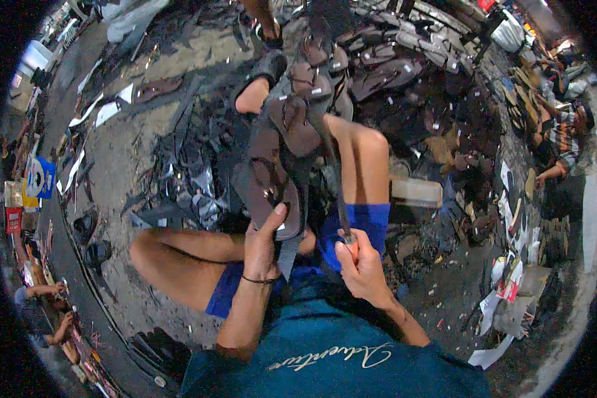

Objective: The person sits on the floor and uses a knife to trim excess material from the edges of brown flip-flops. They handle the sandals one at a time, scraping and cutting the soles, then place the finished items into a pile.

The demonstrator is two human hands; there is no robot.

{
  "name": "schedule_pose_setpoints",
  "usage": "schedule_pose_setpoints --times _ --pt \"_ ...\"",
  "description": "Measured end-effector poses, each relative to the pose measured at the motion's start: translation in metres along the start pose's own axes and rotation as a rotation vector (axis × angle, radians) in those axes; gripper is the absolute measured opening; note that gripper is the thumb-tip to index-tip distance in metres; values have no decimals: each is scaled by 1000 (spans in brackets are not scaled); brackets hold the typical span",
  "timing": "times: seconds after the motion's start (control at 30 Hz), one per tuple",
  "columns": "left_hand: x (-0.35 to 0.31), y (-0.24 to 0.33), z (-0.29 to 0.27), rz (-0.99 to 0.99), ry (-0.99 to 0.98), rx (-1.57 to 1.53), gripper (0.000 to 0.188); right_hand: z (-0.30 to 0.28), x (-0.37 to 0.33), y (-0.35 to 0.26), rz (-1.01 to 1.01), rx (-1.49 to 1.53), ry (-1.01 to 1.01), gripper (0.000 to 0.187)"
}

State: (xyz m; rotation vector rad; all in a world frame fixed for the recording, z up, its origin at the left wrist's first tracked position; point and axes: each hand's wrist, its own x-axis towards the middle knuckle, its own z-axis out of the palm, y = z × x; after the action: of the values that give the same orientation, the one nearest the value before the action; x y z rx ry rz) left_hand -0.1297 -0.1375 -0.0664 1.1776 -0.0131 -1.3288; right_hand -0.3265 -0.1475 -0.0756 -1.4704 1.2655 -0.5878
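Note:
My left hand (pixel 265 242) grips the heel end of a brown sandal (pixel 270 169), thumb on top, above my lap. Closed around a handle with a bit of orange showing is my right hand (pixel 363 268). From it a long, thin, dark knife-like tool (pixel 340 192) points away past my right knee; its exact kind is hard to make out. Just beyond the held sandal lies another brown sandal (pixel 297 126), in line with more brown sandals (pixel 310 79) farther off. The tool's tip is blurred near that sandal.
Dark sandals pile up (pixel 395 76) at the far right. Black scraps (pixel 192 179) litter the floor on my left. A pale block (pixel 416 191) lies by my right knee. Other people sit at the far right (pixel 567 136) and the lower left (pixel 40 315).

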Motion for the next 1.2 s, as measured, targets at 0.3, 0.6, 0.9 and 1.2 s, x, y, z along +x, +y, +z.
schedule_pose_setpoints --times 0.3,0.6,0.9,1.2 --pt "-18 -4 -19 -34 -73 -22 35 17 34 0 -19 -201 -297 25" --pt "-21 -24 -3 -96 -84 -210 36 53 101 26 51 -384 -133 33" --pt "-23 -10 -12 -113 -44 -134 38 68 177 69 -299 -91 -84 28" --pt "-27 4 -16 -26 -18 -11 36 112 256 51 -259 -130 -33 39"
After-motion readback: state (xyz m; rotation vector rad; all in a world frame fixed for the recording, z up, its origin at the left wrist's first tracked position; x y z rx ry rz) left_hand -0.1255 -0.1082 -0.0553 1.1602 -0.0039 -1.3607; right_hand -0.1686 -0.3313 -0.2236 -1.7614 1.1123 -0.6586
